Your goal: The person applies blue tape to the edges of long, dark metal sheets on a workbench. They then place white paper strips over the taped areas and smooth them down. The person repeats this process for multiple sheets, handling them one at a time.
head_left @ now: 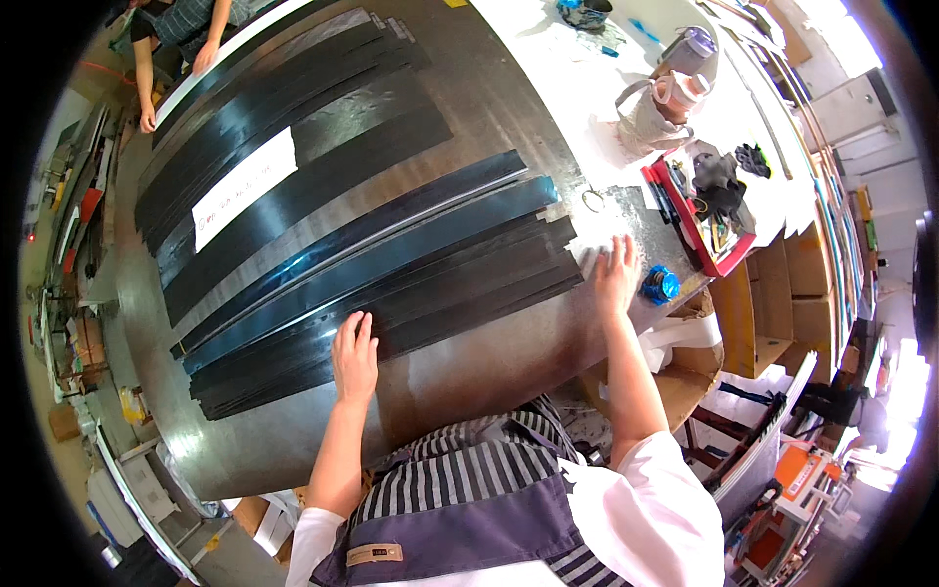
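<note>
A stack of long, thin black strips (460, 298) lies across the metal worktable (430, 377) in front of me. My left hand (354, 360) rests on the near edge of this stack, fingers stretched out and holding nothing. Just past the stack's right end, my right hand (616, 279) lies on the tabletop with its fingers apart. Directly behind the stack is a glossy blue-black strip (421, 245), and beyond it a narrower dark strip (391, 217). A blue roll (660, 285) sits to the right of my right hand, apart from it.
Farther back, more black strips (391, 142) carry a white paper sheet (245, 191). Another person's hands (205, 57) touch a white strip (230, 54) at the far left edge. A red tray (729, 259) of tools and a bottle (690, 44) stand right; an open cardboard box (685, 377) sits below.
</note>
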Available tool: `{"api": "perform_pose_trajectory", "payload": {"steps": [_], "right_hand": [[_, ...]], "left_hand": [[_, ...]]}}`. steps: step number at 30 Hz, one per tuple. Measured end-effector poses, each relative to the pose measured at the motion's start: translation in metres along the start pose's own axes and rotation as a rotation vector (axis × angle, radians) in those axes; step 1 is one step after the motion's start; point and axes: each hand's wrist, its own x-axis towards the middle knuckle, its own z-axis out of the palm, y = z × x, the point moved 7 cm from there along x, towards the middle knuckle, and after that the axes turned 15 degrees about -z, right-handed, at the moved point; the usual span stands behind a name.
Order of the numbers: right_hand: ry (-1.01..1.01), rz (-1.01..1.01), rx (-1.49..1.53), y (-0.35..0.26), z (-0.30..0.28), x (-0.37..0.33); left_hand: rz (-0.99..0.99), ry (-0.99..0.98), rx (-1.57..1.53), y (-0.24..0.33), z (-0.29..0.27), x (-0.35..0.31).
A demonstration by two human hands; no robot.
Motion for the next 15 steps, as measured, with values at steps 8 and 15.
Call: {"api": "perform_pose_trajectory", "payload": {"steps": [8, 15], "right_hand": [[-0.080, -0.045, 0.185, -0.086, 0.042, 0.010], [0.170, 0.118, 0.539, -0.078, 0.021, 0.009]], "left_hand": [[-0.012, 0.007, -0.065, -0.015, 0.019, 0.014], [0.021, 0.051, -0.083, -0.004, 0.012, 0.010]]}}
